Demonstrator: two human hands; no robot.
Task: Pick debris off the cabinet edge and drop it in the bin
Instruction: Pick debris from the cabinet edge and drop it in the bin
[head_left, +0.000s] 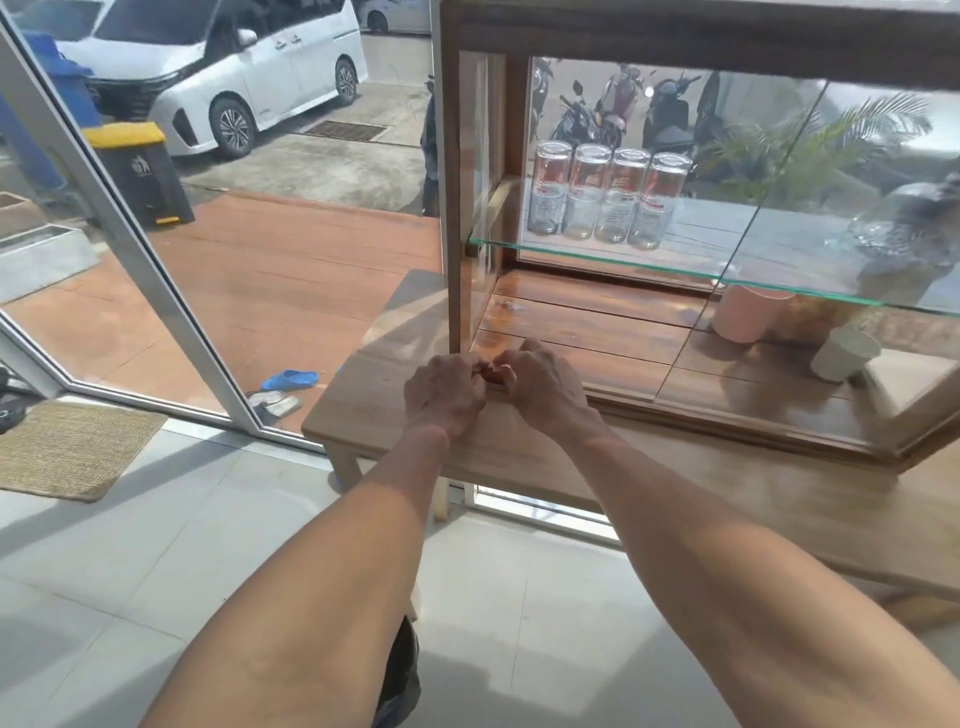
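A wooden display cabinet (727, 418) with glass doors stands on a wooden table (358, 410). My left hand (445, 396) and my right hand (543, 387) meet at the cabinet's lower front-left corner, on its bottom edge. Both hands have their fingers curled, and the fingertips touch each other at the edge. Any debris there is too small or hidden by the fingers. A black bin with a yellow lid (136, 174) stands outside, seen through the glass wall at the far left.
Several upturned glasses (608, 195) stand on the cabinet's glass shelf, with a pink cup (745, 314) and a white cup (844, 353) below. A woven mat (67, 449) lies on the tiled floor at left; sandals (283, 392) lie outside the glass.
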